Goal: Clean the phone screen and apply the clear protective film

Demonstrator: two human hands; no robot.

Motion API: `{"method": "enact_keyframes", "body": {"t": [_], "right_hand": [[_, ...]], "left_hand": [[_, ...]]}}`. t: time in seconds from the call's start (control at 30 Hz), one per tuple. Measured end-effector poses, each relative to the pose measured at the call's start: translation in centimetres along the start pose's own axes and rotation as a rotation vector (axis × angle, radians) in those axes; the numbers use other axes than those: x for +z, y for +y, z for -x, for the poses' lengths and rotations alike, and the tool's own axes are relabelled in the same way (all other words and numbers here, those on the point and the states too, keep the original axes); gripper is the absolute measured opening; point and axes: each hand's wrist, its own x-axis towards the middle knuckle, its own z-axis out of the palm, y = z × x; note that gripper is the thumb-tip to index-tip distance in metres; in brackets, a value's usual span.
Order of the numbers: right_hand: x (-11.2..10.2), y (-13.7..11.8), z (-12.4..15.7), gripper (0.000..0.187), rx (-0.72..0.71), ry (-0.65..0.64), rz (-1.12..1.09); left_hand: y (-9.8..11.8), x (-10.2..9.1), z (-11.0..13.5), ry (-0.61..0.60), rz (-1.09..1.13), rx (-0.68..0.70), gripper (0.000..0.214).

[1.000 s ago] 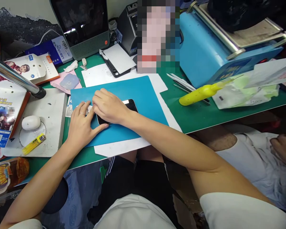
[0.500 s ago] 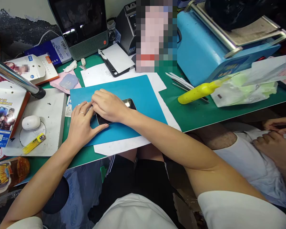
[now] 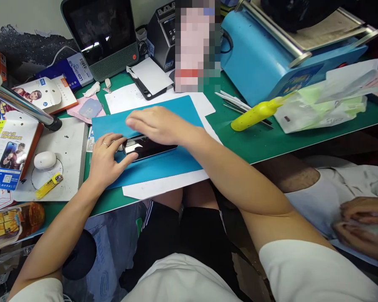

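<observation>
A black phone (image 3: pixel 148 147) lies face up on a blue mat (image 3: pixel 164 165) over the green bench. My left hand (image 3: pixel 107 161) rests on the mat with its thumb and fingers pinching the phone's left end; a ring shows on one finger. My right hand (image 3: pixel 159 123) hovers flat just above the phone with its fingers stretched out toward the left, and I see nothing in it.
A small monitor (image 3: pixel 101 35) and a blue roller machine (image 3: pixel 271 50) stand at the back. A yellow-handled tool (image 3: pixel 255 115) and tweezers lie to the right, a yellow lighter (image 3: pixel 48 184) and white earbud case (image 3: pixel 45 160) to the left. Another person's hands (image 3: pixel 362 228) rest at the lower right.
My right hand has lifted off the phone and opened flat above it, uncovering the screen. My left hand has stayed at the phone's left end. The other person's hands moved lower.
</observation>
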Motion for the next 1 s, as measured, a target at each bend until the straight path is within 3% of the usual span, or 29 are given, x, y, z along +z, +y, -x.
{"method": "enact_keyframes", "body": {"t": [0.13, 0.23, 0.3, 0.5, 0.6, 0.7, 1.0], "right_hand": [[-2.4, 3.8, 3.0, 0.071, 0.009, 0.158, -0.193], [-2.5, 6.3, 5.1, 0.084, 0.012, 0.236, -0.337], [-2.2, 7.1, 5.9, 0.083, -0.027, 0.255, -0.341], [-0.8, 7.2, 6.2, 0.085, -0.233, 0.360, -0.160], [-0.2, 7.2, 5.8, 0.077, -0.296, 0.433, -0.095], [0.1, 7.2, 5.4, 0.067, -0.248, 0.472, -0.045], [-0.2, 7.4, 5.2, 0.071, -0.114, 0.454, -0.093]], "left_hand": [[0.3, -0.2, -0.5, 0.000, 0.012, -0.074, 0.046], [0.4, -0.2, -0.8, 0.007, 0.038, -0.106, 0.049], [0.3, -0.2, -0.9, 0.016, 0.062, -0.114, 0.053], [-0.2, -0.4, -1.0, 0.021, 0.088, -0.159, 0.071], [-0.4, -0.5, -1.0, 0.025, 0.085, -0.163, 0.076], [-0.5, -0.3, -1.1, 0.030, 0.086, -0.162, 0.077], [-0.6, 0.1, -1.1, 0.022, 0.091, -0.169, 0.089]]}}
